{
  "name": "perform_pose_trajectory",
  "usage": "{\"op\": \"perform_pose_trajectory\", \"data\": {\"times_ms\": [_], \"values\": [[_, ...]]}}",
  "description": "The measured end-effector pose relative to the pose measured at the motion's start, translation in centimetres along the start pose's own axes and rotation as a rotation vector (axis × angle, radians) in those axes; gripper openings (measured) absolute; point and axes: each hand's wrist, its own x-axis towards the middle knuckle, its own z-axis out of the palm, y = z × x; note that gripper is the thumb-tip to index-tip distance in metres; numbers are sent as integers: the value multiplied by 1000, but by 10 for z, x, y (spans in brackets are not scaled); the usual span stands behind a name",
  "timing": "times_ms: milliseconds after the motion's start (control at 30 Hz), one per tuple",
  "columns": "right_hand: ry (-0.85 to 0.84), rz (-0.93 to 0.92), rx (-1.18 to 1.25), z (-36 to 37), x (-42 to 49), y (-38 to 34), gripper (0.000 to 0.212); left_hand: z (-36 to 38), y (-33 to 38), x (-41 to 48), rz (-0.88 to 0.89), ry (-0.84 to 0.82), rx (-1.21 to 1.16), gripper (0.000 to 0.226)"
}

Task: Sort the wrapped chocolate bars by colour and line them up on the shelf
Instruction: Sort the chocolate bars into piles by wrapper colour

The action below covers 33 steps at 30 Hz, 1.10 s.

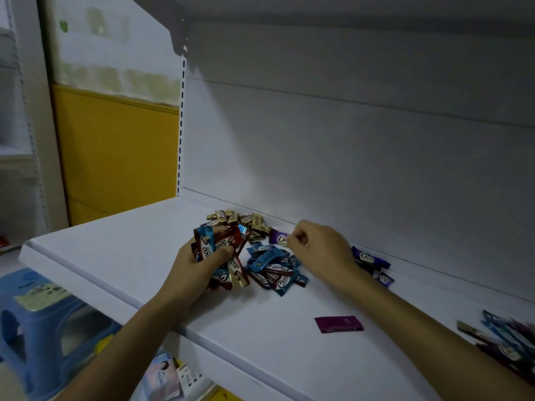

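Note:
A mixed pile of wrapped chocolate bars (269,266) lies on the white shelf (115,250), blue and red ones in front. Gold bars (237,219) sit behind, against the back panel. My left hand (199,264) grips a bunch of red and blue bars (220,241) at the pile's left side. My right hand (318,247) pinches a purple bar (278,238) near the back panel. Two more purple bars (372,263) lie to the right of that hand. A single purple bar (338,324) lies flat, face down, nearer the front.
Another heap of blue, purple and gold bars (506,340) sits at the right edge of the shelf. A blue plastic stool (37,319) stands below left. Boxed goods (170,377) show on the lower shelf. A yellow panel (115,157) is behind on the left.

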Motion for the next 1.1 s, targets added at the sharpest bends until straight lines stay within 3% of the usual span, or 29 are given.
{"op": "perform_pose_trajectory", "data": {"times_ms": [167, 267, 333, 433, 500, 600, 633, 700, 833, 900, 1100], "values": [[168, 92, -185, -29, 5, 82, 11, 5, 0, -1, 13, -23, 42, 26], [-93, 35, -255, -21, -6, 112, 13, 5, 1, -2, 12, -32, 44, 24], [-236, -9, -356, -14, -11, 115, 27, 6, 2, -3, 12, -38, 39, 23], [-172, -52, -490, -15, -7, 97, 46, 7, 4, -5, 17, -39, 32, 24], [-171, -22, -276, -12, -4, 70, 47, 7, 6, -6, 20, -49, 22, 25], [-393, 271, 599, -1, 1, 10, 36, 6, 8, -8, 20, -69, 3, 27], [-469, 311, 758, 5, 4, -6, 33, 5, 8, -8, 21, -77, 3, 27], [-515, 279, 902, 18, 10, -29, 22, 5, 9, -9, 26, -89, 11, 27], [-339, 362, 1019, 25, 26, -36, 11, 4, 10, -9, 17, -36, 9, 22], [-255, 419, 958, 22, 32, -23, 12, 3, 9, -8, 9, -23, 9, 23], [-163, 342, 426, 36, 18, 11, 12, 4, 11, -8, 3, -35, 1, 26]]}}
